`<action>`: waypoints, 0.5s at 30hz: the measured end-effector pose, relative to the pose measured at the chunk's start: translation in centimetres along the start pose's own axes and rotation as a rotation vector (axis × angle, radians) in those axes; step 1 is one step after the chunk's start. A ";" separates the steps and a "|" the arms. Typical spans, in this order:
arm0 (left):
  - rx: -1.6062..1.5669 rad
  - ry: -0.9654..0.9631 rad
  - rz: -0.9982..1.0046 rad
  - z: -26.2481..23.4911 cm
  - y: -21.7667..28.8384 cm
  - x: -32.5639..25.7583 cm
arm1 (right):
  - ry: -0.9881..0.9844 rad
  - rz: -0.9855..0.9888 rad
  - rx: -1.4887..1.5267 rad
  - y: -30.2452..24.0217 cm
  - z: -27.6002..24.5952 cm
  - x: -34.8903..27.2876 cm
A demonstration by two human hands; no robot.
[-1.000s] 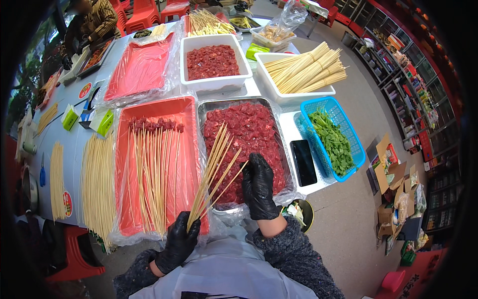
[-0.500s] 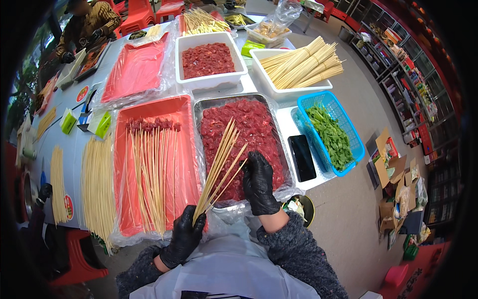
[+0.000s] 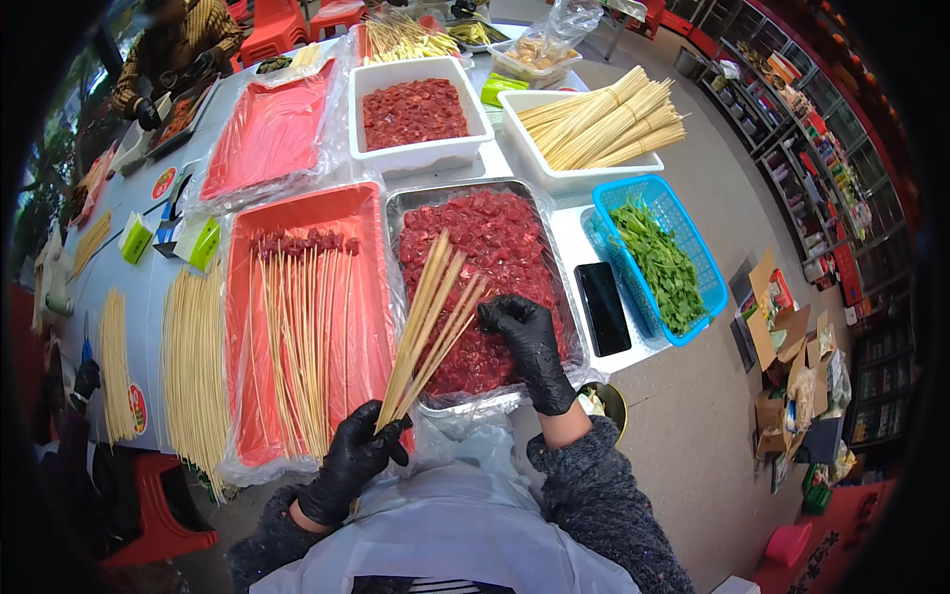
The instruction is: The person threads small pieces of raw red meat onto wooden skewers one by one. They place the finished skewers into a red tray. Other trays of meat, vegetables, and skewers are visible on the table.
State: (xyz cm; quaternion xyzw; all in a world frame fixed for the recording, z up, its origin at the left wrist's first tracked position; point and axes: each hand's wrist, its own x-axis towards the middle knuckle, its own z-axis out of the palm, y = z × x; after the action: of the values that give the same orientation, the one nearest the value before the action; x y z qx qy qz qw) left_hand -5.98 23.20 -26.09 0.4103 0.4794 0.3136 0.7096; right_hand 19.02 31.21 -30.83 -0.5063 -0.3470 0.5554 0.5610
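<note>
My left hand (image 3: 354, 457), in a black glove, is closed around the lower ends of a fanned bunch of bamboo skewers (image 3: 426, 327). Their upper ends slant over a metal tray of raw red meat pieces (image 3: 475, 223). Also gloved in black, my right hand (image 3: 529, 342) is above the tray's right part, its fingertips pinched beside the skewers. What the pinch holds, if anything, is too small to make out. To the left, a red plastic-lined tray (image 3: 366, 238) carries a row of skewers (image 3: 297, 337) with meat at their far ends.
A white tub of meat (image 3: 416, 114), a white tub (image 3: 584, 183) of bundled skewers and a blue basket (image 3: 708, 287) of green leaves stand behind and right. A black phone (image 3: 602, 309) lies beside the basket. Loose skewers (image 3: 195, 366) lie left. A person (image 3: 178, 59) sits far left.
My right hand has turned, its fingers now pinched together near the skewers. The skewer bunch in my left hand has shifted slightly and its fan looks different.
</note>
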 end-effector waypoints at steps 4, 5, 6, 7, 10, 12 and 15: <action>0.072 0.018 -0.134 -0.8 0.3 0.2 | -0.049 -0.184 -0.369 0.0 -1.0 0.2; 0.077 0.049 -0.133 -0.8 0.5 0.2 | -0.033 -0.237 -0.500 -0.1 -1.0 0.1; 0.081 0.080 -0.131 -0.8 0.6 0.2 | -0.055 -0.275 -0.671 0.0 -1.0 0.1; 0.078 0.084 -0.118 -1.0 0.4 0.3 | -0.077 -0.312 -0.843 0.3 -1.1 0.0; 0.068 0.090 -0.095 -1.2 0.1 0.3 | -0.175 -0.562 -1.203 1.3 -0.5 -0.1; 0.081 0.087 -0.111 -0.8 0.6 0.1 | -0.225 -0.621 -1.395 1.5 0.4 -0.1; 0.080 0.077 -0.118 -1.0 0.6 0.0 | -0.204 -0.617 -1.485 2.1 0.7 0.5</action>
State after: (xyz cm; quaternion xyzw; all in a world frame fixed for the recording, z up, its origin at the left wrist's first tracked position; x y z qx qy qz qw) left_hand -7.00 23.71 -25.80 0.3968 0.5418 0.2673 0.6911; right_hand 17.89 31.52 -32.73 -0.5751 -0.7986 0.0440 0.1719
